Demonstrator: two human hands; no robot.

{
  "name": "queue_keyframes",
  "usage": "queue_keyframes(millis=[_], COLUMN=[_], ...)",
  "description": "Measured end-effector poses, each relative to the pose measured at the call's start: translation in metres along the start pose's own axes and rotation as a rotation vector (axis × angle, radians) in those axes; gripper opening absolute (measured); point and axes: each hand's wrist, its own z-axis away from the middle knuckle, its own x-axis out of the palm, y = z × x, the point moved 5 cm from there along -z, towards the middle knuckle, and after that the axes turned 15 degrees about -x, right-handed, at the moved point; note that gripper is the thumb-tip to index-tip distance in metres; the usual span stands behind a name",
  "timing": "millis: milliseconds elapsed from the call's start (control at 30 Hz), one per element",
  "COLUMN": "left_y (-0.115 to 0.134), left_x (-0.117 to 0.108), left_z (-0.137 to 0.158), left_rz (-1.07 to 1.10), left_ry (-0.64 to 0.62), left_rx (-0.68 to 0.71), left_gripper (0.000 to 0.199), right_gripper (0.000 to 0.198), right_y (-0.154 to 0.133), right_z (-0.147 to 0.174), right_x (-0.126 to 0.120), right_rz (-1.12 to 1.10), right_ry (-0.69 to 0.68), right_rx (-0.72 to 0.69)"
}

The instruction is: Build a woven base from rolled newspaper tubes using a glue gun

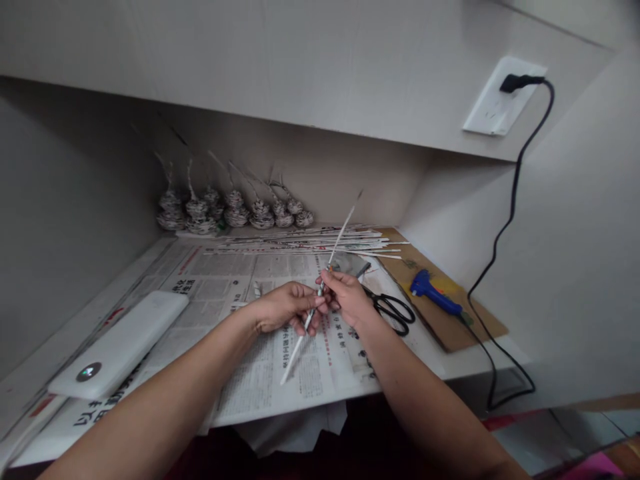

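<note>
A thin rolled-paper stick [341, 236] slants up and away in front of me, its wider white end pointing toward me. My left hand [283, 307] pinches it around the middle with thumb and fingers. Just above, the fingertips of my right hand [347, 295] are closed on the same stick. Black-handled scissors [395, 312] lie right beside my right hand, their blades partly hidden. Under both hands spreads newspaper [235, 367]. A small orange spot shows on the stick by my right fingers; I cannot make out what it is.
Loose paper sticks [300, 241] lie across the back, before several woven gourd shapes [197, 217]. A white power bank [120, 343] is at left. On cardboard [455, 337] at right rests a blue glue gun [435, 293], its black cord [513, 200] running near a wall socket [505, 97].
</note>
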Motion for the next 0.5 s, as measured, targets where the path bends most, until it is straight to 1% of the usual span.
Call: queue_keyframes(millis=[67, 233, 367, 500], left_y=[-0.001, 0.0, -0.002, -0.001], left_x=[0.0, 0.0, 0.001, -0.001], left_z=[-0.001, 0.001, 0.001, 0.001], left_rz=[-0.02, -0.062, -0.123, -0.113], left_ry=[0.001, -0.017, -0.048, 0.005], left_rx=[-0.009, 0.002, -0.027, 0.007], left_gripper=[0.04, 0.039, 0.036, 0.034], right_gripper=[0.038, 0.039, 0.039, 0.04], right_y=[0.0, -0.002, -0.002, -0.001], right_z=[-0.001, -0.002, -0.005, -0.007], right_x=[-0.003, -0.003, -0.009, -0.013], right_rz=[0.017, 0.001, -0.015, -0.047], right_ry=[0.063, 0.044, 0.092, 0.123], right_rx=[-0.033, -0.093, -0.117, -0.102])
